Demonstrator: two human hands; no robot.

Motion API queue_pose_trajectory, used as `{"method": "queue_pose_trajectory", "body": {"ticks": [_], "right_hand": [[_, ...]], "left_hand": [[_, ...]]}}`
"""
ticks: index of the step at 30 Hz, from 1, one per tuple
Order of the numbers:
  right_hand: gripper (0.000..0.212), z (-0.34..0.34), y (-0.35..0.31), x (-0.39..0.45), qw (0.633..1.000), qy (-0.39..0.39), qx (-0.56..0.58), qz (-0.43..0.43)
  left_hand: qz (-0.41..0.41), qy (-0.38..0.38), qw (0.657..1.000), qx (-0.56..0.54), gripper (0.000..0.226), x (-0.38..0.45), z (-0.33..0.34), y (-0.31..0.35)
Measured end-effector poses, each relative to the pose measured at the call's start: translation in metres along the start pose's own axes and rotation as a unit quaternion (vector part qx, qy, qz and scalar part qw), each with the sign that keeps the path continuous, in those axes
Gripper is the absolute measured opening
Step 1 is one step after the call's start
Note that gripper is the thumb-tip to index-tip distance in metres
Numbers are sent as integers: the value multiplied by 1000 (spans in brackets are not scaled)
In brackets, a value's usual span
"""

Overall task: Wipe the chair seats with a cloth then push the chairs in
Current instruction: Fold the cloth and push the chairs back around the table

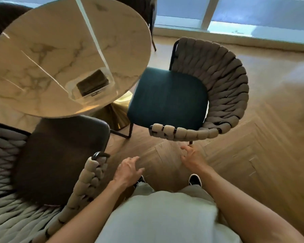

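Marble, veined in brown, forms the round table [47,55] seen at the upper left, carried on a gold pedestal [118,113]. On the tabletop a folded dark cloth [93,82] is seen lying in a clear tray [111,79] near the edge closest to the person. 2 chairs are drawn back from the table. A teal chair [167,99] is placed to the right of the table, its seat corner just beside the table edge and its woven grey back curving round the far and right sides. A brown chair [60,158] is placed at the lower left, the front of its seat tucked slightly under the table rim, its padded arm rising close to the person's left forearm. Both hands are held out low over the herringbone wood floor [253,155], in the gap between the 2 chairs, and nothing is held by either. The left hand [128,170] is seen with fingers loosely spread and slightly bent, near the brown chair's arm but apart from it. The right hand [193,157] is seen with fingers relaxed and parted, the fingertips just below the teal chair's near armrest; whether it is touched cannot be told. 2 dark shoes [195,180] are visible below the hands.
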State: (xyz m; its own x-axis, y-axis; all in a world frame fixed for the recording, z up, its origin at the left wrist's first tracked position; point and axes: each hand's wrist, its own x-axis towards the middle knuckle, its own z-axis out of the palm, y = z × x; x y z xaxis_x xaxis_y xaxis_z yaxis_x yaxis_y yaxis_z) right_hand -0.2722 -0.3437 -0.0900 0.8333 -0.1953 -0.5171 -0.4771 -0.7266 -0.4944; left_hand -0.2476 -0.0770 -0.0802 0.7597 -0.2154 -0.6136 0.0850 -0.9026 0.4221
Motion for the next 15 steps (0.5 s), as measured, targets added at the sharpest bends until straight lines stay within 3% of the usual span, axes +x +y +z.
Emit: {"method": "queue_pose_trajectory", "body": {"ticks": [5,12,15], "right_hand": [[31,-54,83,-18,998,-11,45,42],[33,-137,215,-49,987,11,101,122],[30,-167,262,-62,981,14,120,150]], "left_hand": [[50,-48,998,-13,42,19,46,91],[70,-121,990,-12,41,36,129,239],[127,-129,984,-3,38,36,156,299]]}}
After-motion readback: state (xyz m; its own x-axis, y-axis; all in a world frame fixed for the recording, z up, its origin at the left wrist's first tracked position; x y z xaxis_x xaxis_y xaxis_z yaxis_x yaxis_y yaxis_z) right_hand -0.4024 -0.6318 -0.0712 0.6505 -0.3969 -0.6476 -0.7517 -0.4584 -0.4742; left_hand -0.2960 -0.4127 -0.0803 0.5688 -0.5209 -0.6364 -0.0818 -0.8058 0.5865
